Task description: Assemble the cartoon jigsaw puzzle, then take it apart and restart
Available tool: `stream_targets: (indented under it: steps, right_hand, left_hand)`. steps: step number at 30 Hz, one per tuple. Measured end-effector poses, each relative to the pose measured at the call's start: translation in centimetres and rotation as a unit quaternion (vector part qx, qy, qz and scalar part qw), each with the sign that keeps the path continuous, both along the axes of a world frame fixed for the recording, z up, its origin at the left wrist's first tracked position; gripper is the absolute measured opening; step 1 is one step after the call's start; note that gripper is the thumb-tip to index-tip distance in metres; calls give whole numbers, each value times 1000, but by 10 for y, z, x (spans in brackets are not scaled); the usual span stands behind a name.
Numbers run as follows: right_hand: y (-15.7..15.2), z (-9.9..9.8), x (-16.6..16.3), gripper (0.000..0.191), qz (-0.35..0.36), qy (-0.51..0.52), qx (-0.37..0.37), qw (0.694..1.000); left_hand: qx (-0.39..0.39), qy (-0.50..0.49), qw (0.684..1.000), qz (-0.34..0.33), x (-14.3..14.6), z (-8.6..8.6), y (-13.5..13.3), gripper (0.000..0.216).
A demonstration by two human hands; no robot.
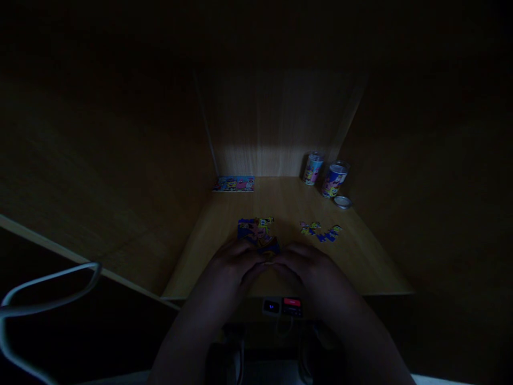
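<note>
A partly joined jigsaw puzzle, blue with cartoon figures, lies on the wooden board before me. At its near edge my left hand and my right hand meet, fingertips almost touching. Between them a small puzzle piece shows a thin light edge; the fingers of both hands are closed on it. My hands cover part of the puzzle's lower side. To the right lie several loose puzzle pieces, some of them touching. The picture is very dark, so fine detail is lost.
Two cartoon-printed cans stand at the back right, with a round lid beside them. A cartoon picture card lies at the back left. Wooden walls enclose the board. Small devices sit below its front edge; a white cable loops at left.
</note>
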State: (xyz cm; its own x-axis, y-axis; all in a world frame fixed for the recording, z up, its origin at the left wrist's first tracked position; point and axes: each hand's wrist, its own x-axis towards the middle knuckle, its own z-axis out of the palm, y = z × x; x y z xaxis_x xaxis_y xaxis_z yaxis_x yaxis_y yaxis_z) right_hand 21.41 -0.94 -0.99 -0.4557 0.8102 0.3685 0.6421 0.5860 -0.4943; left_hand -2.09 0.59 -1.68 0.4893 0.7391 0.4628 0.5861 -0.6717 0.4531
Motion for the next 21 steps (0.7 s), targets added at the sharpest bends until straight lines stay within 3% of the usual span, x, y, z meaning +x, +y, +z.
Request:
stream_targets:
  steps: [3,8,10,15,21]
  right_hand:
    - [1,1,13,16,-63,11,26,998]
    - [10,-6,38,16,-227,-26,75,971]
    - [15,-10,44,16,-225,-40,55,972]
    - [19,-14,46,21,-144,-34,36,988]
    - [16,-8,50,15,-261,-24,25,965]
  left_hand:
    - [-3,-5,1000,15,0,-1,0,9]
    - [-8,-17,999,36,-1,-4,3,6]
    - [-13,-22,999,39,-1,-4,4,6]
    - [-13,-27,999,44,-2,-2,3,9]
    - [-9,-32,998,49,-5,-4,3,10]
